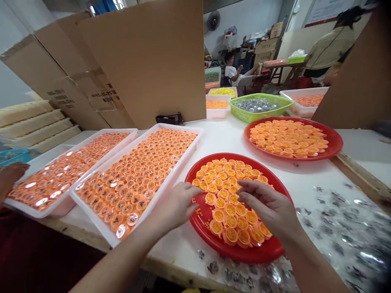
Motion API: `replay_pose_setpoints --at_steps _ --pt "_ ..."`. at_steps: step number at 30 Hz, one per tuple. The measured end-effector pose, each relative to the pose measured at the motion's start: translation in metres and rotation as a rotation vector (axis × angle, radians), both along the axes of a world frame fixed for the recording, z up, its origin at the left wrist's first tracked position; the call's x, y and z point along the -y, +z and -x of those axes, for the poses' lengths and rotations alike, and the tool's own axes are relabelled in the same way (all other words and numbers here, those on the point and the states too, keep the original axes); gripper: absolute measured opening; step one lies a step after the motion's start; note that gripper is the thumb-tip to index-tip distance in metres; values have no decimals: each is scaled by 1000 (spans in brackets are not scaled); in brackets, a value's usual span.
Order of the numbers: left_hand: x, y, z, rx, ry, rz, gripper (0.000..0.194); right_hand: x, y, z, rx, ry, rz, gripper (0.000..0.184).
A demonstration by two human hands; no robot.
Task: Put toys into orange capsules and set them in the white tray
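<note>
A round red tray [200,226] lies in front of me, filled with small orange cups [231,221] that have yellow inside. A patch of its red bottom shows at the left, with a few loose yellow bits [199,212] on it. My left hand [180,203] is at the tray's left rim, thumb and forefinger apart, with nothing visible between them. Over the tray's right half hovers my right hand [269,203], its thumb and fingers parted above the cups; I see nothing in it. Clear round plastic covers [339,232] with dark prints are scattered at the right and along the front edge.
White bins [182,165] of orange pieces under clear covers stand at left, where another person's hand [14,175] rests. A second red tray [336,142] and a green basket [244,116] sit behind. Cardboard [146,61] walls the back. Two people are farther off.
</note>
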State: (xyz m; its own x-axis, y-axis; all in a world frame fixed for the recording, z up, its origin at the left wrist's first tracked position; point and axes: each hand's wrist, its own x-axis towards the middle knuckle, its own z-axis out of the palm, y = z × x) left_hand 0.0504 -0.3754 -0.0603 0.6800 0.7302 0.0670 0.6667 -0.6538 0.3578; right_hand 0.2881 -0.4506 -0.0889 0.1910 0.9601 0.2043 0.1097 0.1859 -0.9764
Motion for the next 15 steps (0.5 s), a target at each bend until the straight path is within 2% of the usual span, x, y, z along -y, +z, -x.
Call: replay_pose_setpoints --at_steps 2,4,7,10,12,15 --pt "2 -19 -24 -53 -12 -15 36 8 2 -8 -3 -48 -3 31" --pt "1 -35 -38 -86 30 -40 35 20 2 -25 18 -152 -10 29" --pt "1 -51 -44 -69 91 -62 26 47 -6 -67 112 -381 -9 27" --pt "1 -59 -42 -56 93 -53 20 78 -19 -114 382 -543 53 22" --pt "2 -61 -41 -66 90 -43 19 95 -28 -134 682 -524 121 17" --pt "3 -62 -40 -61 80 -17 19 106 -39 -140 1013 -365 229 15"
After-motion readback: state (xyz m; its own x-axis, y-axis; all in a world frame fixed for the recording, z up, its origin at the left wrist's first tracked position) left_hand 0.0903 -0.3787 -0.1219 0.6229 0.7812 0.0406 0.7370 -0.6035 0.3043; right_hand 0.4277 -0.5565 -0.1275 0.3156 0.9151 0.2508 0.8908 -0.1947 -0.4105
